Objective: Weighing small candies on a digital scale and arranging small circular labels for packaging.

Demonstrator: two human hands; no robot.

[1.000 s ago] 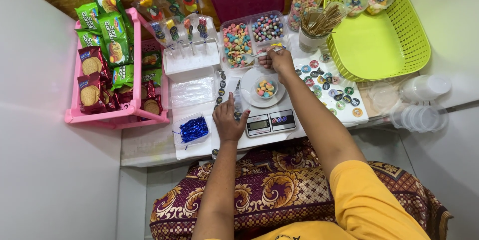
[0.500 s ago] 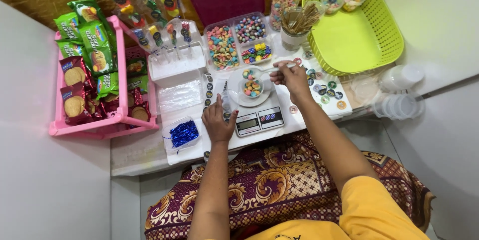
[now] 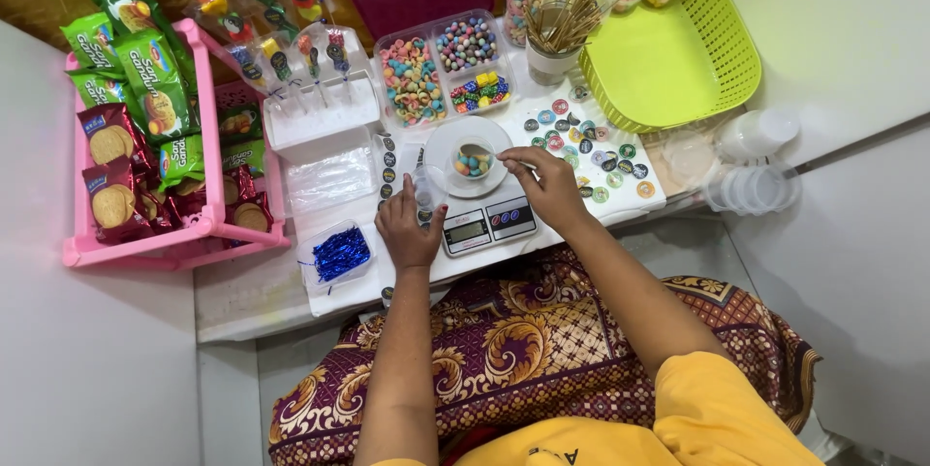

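Sitting on the round white platform of the digital kitchen scale [image 3: 481,222] is a small clear cup [image 3: 473,159] holding a few pastel candies, dead centre on the table's front edge. The right hand [image 3: 550,187] hovers just right of the cup, thumb and forefinger pinched together near the platform's rim; whether a candy sits between them is too small to tell. The left hand [image 3: 407,229] rests beside the scale's left edge, fingers loosely curled around a clear lid or cup [image 3: 424,187], though the exact grip is hard to read. To do this well, I'd judge, drop pieces straight into the cup without leaning on the platform, so the reading stays honest. Behind the scale sits the divided candy tray [image 3: 446,69], round stickers [image 3: 591,151] to the right, a green basket [image 3: 668,49] beyond, and a pink rack [image 3: 208,224] of snack packets far left.
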